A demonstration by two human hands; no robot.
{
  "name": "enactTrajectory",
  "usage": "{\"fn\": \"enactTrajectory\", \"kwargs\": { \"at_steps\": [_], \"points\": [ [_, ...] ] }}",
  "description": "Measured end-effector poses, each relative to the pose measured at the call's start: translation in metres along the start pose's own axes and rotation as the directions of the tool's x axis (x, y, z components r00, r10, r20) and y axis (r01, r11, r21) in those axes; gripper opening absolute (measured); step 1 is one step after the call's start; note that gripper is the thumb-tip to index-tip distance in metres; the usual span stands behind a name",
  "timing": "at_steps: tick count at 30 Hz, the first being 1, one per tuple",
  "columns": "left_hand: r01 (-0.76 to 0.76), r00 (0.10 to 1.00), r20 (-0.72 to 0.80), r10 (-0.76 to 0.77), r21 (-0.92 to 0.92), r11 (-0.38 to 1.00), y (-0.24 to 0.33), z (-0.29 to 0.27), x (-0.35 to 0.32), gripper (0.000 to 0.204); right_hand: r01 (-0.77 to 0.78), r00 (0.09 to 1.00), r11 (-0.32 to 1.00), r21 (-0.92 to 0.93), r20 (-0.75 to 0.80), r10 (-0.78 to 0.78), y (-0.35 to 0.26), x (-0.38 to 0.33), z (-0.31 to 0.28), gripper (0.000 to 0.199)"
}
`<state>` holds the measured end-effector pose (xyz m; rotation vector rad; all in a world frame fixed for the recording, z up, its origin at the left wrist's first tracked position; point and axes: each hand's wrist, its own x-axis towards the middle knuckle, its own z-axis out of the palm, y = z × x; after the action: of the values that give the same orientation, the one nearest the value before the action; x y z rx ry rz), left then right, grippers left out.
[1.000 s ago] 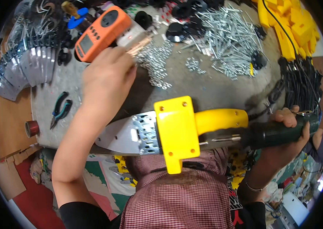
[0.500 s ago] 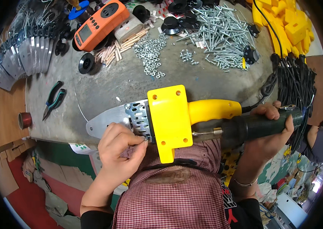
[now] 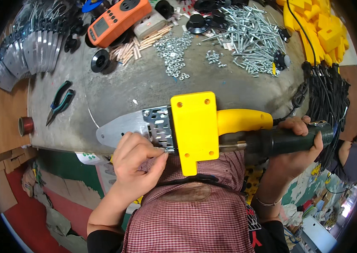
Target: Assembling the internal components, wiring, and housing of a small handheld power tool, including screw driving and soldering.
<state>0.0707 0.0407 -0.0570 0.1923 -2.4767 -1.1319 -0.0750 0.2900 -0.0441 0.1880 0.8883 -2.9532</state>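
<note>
A yellow plastic housing (image 3: 195,130) with a pistol-like handle (image 3: 246,121) lies across the table's near edge. From its left side extends a slotted metal bracket (image 3: 160,122) and a flat, rounded grey metal plate (image 3: 121,126). My left hand (image 3: 138,162) is closed, thumb and forefinger pinching a small shiny metal piece at the bracket's near corner; its exact kind is hidden by the fingertips. My right hand (image 3: 300,145) wraps round a dark electric screwdriver (image 3: 286,140), held level below the handle. The screwdriver's shaft (image 3: 233,146) points left at the housing, and its tip is out of sight.
Blue-black pliers (image 3: 60,103) lie at left, near grey metal plates (image 3: 31,50). Farther back are an orange meter (image 3: 117,23), nuts (image 3: 173,55), a heap of screws (image 3: 256,42) and black knobs (image 3: 101,61). Yellow housings (image 3: 328,31) and bundled black cables (image 3: 328,92) sit at right.
The yellow housing with its plate has shifted slightly right, and my left hand has moved a little with it. The screwdriver stays in my right hand, its shaft showing less beside the housing.
</note>
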Motion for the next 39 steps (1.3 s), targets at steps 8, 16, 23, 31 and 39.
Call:
{"fn": "enactTrajectory", "kwargs": {
  "at_steps": [8, 16, 23, 31, 39],
  "points": [
    [-0.048, 0.998, 0.044, 0.049, -0.03, 0.998, -0.003, 0.0, 0.0, 0.017, -0.021, 0.992, 0.999, 0.032, 0.129, 0.017, -0.004, 0.001, -0.019, 0.032],
    [-0.002, 0.997, 0.074, 0.008, -0.083, 0.997, -0.001, -0.001, 0.005, 0.015, -0.047, 0.985, 0.994, 0.099, 0.168, 0.03, 0.0, 0.001, -0.016, 0.031],
    [0.005, 0.996, 0.093, -0.004, -0.01, 1.0, 0.001, -0.003, 0.009, 0.018, 0.01, 0.991, 0.998, -0.059, 0.134, -0.002, 0.0, 0.0, -0.013, 0.034],
    [-0.165, 0.986, 0.043, 0.162, 0.076, 0.983, -0.004, 0.001, 0.001, 0.024, -0.006, 0.987, 1.0, -0.011, 0.16, 0.007, -0.002, 0.002, -0.015, 0.033],
    [-0.085, 0.996, -0.002, 0.085, 0.04, 0.996, 0.0, 0.004, -0.002, 0.023, -0.02, 0.992, 0.997, 0.073, 0.125, 0.01, -0.001, -0.001, -0.012, 0.032]
  ]
}}
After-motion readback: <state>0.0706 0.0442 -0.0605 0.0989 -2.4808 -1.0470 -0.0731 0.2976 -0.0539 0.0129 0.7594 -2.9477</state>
